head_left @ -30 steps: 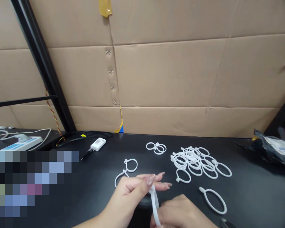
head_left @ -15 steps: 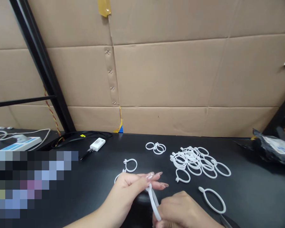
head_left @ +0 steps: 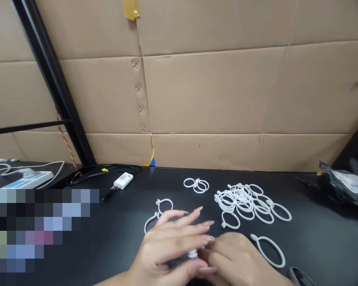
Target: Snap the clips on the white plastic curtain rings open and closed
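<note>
Close to the table's front edge, my left hand reaches over a white plastic ring, with long fingers stretched above it and the thumb below. Only a small ridged part of this ring shows between my hands. Curled against it from the right is my right hand, touching the left fingertips; its own fingertips are hidden. Beside my left hand lie two loose rings with small knobs, one partly covered. A single ring rests right of my right hand.
A pile of white rings lies at centre right, with a small cluster behind. A white plug adapter, power strip and black plastic bag stand around. A grey-rimmed dark item is at front right. Cardboard walls the back.
My left hand has turned over and down, its fingers now covering most of the ring that stood visible between my hands. My right hand has shifted slightly up. The grey-rimmed item shows more.
</note>
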The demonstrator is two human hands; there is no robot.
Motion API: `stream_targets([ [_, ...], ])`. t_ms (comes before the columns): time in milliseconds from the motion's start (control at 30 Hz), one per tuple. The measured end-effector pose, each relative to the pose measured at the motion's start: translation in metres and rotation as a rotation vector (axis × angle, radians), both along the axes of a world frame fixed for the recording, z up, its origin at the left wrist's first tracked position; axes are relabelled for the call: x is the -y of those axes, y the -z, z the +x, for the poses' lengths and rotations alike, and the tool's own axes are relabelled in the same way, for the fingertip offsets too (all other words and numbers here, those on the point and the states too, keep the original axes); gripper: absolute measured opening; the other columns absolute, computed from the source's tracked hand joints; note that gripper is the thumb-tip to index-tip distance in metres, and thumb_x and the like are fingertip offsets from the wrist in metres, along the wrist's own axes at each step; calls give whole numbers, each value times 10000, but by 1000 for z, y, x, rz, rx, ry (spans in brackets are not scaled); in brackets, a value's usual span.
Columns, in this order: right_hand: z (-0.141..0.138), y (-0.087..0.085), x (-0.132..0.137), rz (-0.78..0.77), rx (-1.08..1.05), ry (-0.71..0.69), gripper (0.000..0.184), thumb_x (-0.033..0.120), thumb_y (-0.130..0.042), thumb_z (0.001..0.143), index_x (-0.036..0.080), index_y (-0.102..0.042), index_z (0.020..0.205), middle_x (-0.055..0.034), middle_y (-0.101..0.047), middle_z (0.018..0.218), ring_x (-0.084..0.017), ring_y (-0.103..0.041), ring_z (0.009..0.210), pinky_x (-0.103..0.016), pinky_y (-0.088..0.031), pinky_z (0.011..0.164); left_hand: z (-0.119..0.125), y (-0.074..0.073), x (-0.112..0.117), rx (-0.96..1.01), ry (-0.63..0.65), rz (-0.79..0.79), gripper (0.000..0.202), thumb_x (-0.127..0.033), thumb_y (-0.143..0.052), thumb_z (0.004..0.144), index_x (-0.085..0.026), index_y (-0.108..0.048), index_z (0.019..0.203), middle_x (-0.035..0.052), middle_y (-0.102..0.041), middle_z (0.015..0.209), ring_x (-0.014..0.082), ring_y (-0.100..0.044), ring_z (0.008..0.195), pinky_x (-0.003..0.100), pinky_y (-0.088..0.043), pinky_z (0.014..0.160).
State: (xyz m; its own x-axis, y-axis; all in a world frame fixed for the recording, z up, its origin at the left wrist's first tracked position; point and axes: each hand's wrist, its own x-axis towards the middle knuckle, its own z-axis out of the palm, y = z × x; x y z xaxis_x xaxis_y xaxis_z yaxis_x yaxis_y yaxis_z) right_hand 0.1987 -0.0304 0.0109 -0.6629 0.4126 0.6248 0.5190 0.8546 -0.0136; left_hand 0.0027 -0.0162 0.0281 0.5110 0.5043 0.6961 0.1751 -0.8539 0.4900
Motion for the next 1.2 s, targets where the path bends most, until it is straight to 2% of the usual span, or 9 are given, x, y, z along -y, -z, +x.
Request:
stream_targets([
  [67,0,-2,0,54,-10,12,411,232,-278,999,176,-569,714,-7,-639,612,-125,-572,512,-255,-397,504,-1,0,0,-28,-2,131,388,-150,-673,794,-224,-616,1170,93,-653,1160,249,-558,1156,364,-406,994],
  [133,-1,-5,1,89,2,-7,459,218,-246,1005,177,-551,664,5,-607,556,-114,-540,469,-257,-362,465,-2,2,-1,-45,-22,155,341,-183,-641,825,-218,-617,1163,101,-661,1148,255,-563,1148,374,-418,980],
  [267,-4,-9,2,103,52,-9,524,193,-183,1009,178,-549,635,8,-585,521,-111,-508,443,-267,-323,434,-1,4,0,-28,-51,73,278,-272,-638,828,-248,-659,1105,85,-676,1119,277,-577,1126,400,-413,982],
  [400,-4,-10,3,118,45,-7,507,182,-183,1008,175,-552,661,6,-597,547,-113,-512,460,-266,-332,454,0,1,3,-24,-72,6,271,-247,-661,812,-261,-673,1083,70,-682,1108,266,-583,1120,385,-403,993],
  [533,-3,-8,6,16,19,84,533,224,-138,1012,183,-503,625,2,-566,540,-108,-519,479,-244,-354,474,0,3,1,-28,-56,-5,488,-291,-760,716,-272,-607,1179,62,-649,1174,262,-556,1156,359,-391,1013],
  [633,-2,-4,5,-26,-32,58,509,256,-169,1006,188,-458,593,20,-505,506,-90,-464,429,-217,-343,441,2,5,1,-21,-86,-38,605,-317,-796,663,-251,-574,1221,73,-627,1207,264,-560,1154,346,-406,1008],
  [867,-2,5,1,-185,-67,-12,369,163,-267,970,170,-536,718,-3,-555,601,-101,-512,509,-195,-408,488,7,3,4,-1,-161,-140,271,-241,-677,793,-216,-688,1063,71,-686,1094,252,-636,1051,358,-466,950],
  [1033,-2,13,-1,-248,-90,-57,265,140,-340,929,172,-568,798,-22,-603,653,-116,-541,554,-205,-438,512,6,4,4,24,-125,-225,221,-261,-654,816,-272,-702,1031,45,-693,1072,260,-653,1021,409,-456,960],
  [1200,-1,18,-4,-238,-102,-62,259,165,-353,935,174,-577,804,-22,-614,647,-113,-559,547,-196,-440,515,7,6,5,23,-103,-249,199,-256,-632,835,-287,-708,1016,34,-702,1051,255,-661,1005,418,-436,981],
])
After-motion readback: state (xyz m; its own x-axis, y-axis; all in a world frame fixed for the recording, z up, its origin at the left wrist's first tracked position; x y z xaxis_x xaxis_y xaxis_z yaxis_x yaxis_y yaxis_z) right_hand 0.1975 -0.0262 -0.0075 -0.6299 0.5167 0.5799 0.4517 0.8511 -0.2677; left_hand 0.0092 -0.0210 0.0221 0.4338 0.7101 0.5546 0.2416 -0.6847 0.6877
